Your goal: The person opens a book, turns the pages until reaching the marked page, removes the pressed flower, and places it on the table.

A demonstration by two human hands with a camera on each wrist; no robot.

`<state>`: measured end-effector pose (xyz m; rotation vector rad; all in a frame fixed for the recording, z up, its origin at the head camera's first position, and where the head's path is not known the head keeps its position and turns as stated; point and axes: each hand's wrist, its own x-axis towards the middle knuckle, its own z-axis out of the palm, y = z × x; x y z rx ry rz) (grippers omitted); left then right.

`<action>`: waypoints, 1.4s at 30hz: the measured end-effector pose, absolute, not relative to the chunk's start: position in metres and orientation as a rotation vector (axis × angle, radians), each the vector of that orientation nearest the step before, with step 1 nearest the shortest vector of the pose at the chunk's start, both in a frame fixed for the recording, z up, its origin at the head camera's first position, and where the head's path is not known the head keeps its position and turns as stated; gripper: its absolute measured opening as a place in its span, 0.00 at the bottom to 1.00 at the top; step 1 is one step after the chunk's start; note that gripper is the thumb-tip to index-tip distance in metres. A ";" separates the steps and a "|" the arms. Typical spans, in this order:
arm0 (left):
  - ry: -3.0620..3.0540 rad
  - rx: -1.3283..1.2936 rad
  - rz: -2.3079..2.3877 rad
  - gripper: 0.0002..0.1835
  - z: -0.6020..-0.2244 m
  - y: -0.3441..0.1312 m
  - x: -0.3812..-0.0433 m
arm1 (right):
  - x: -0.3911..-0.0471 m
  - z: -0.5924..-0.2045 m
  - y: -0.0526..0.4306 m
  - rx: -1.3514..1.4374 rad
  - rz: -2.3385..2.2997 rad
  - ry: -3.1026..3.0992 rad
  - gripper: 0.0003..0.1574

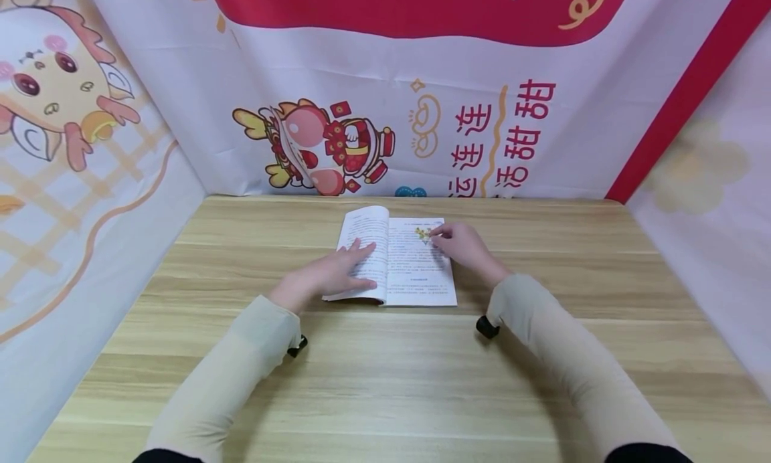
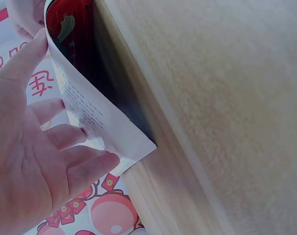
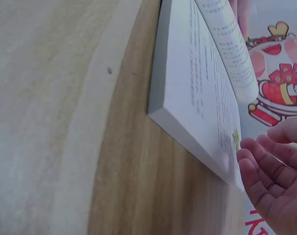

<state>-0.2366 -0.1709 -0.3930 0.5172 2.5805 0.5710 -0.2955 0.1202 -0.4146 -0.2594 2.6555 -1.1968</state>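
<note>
An open book [image 1: 415, 275] lies near the back of the table, its left pages curved up in an arch. My left hand [image 1: 337, 270] rests with spread fingers on the left pages [image 1: 370, 223]. In the left wrist view, the fingers [image 2: 72, 134] lie straight against the printed page, with a red and dark cover underneath. Over the upper part of the right page is my right hand [image 1: 462, 244], fingers bent and thumb close to the index finger. Its fingertips meet a small yellow-green flower-like figure [image 1: 421, 233]; whether this is printed or a loose piece between the fingers, I cannot tell.
The wooden table [image 1: 385, 383] reaches back to a white and red cloth [image 1: 361, 61] with cartoon figures and characters. Side cloths [image 1: 78, 202] stand along the left and right. Black bands [image 1: 486, 327] show at both wrists.
</note>
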 end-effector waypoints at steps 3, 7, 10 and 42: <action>2.579 0.507 0.576 0.49 -0.392 -0.170 -0.236 | -0.301 -0.417 0.120 -0.198 -1.212 2.644 0.16; 2.575 0.497 0.577 0.49 -0.392 -0.169 -0.235 | -0.306 -0.419 0.118 -0.163 -1.159 2.664 0.16; 2.577 0.496 0.566 0.48 -0.391 -0.168 -0.235 | -0.308 -0.419 0.116 -0.153 -1.096 2.690 0.16; 2.563 0.503 0.575 0.49 -0.391 -0.168 -0.236 | -0.326 -0.430 0.107 -0.031 -1.127 2.715 0.07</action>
